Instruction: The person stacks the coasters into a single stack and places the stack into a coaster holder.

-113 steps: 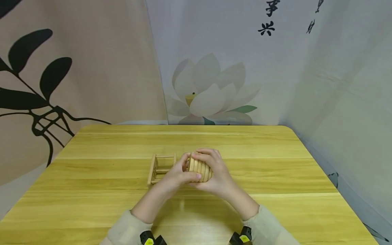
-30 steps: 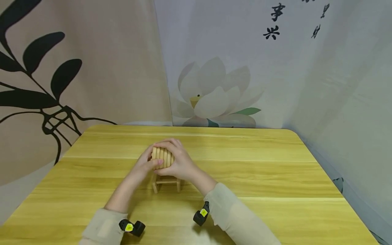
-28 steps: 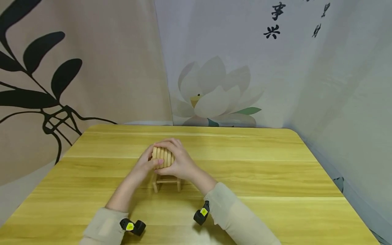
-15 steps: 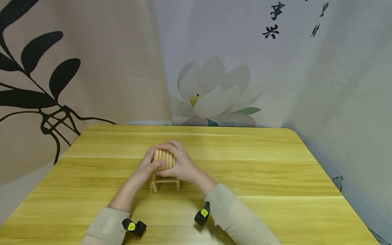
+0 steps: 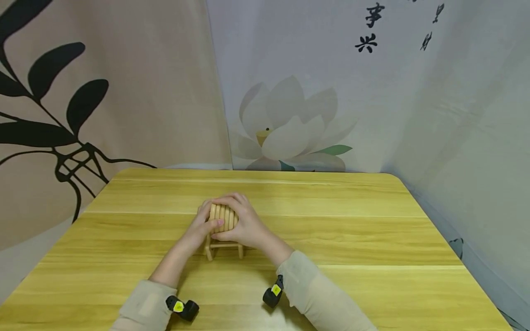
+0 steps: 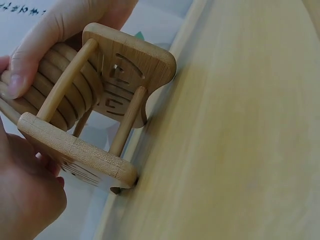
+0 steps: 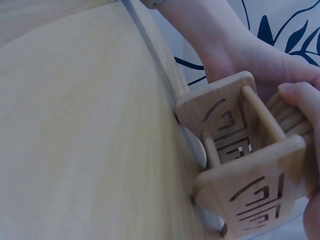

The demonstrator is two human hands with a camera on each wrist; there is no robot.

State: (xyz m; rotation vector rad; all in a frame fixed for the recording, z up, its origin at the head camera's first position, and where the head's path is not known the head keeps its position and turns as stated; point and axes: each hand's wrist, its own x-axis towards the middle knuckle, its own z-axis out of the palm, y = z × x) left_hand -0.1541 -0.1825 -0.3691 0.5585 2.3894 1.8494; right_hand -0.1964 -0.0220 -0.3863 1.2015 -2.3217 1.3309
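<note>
Both hands hold a stack of several round wooden coasters [image 5: 223,215], their discs standing on edge side by side. My left hand [image 5: 198,232] grips the left end, its thumb across the near edges. The right hand [image 5: 250,226] curls round the right side, fingers over the top and thumb low in front. Directly beneath is a small wooden coaster rack [image 5: 225,245] with fretwork end panels joined by round rods. In the left wrist view the coasters [image 6: 75,97] overlap the rack's upper rod [image 6: 70,80]. The rack's feet stand on the table; its far part is hidden by the hands.
The wood-grain table [image 5: 352,239] spreads out all around the rack. Behind it hangs a printed curtain [image 5: 298,124] with a lotus and dark leaves. A small black camera hangs at each sleeve cuff [image 5: 146,299].
Since the oldest frame, both hands have carried the coasters left to above the rack, which now faces another way. Over the last second the stack has sunk slightly and shifted a little right.
</note>
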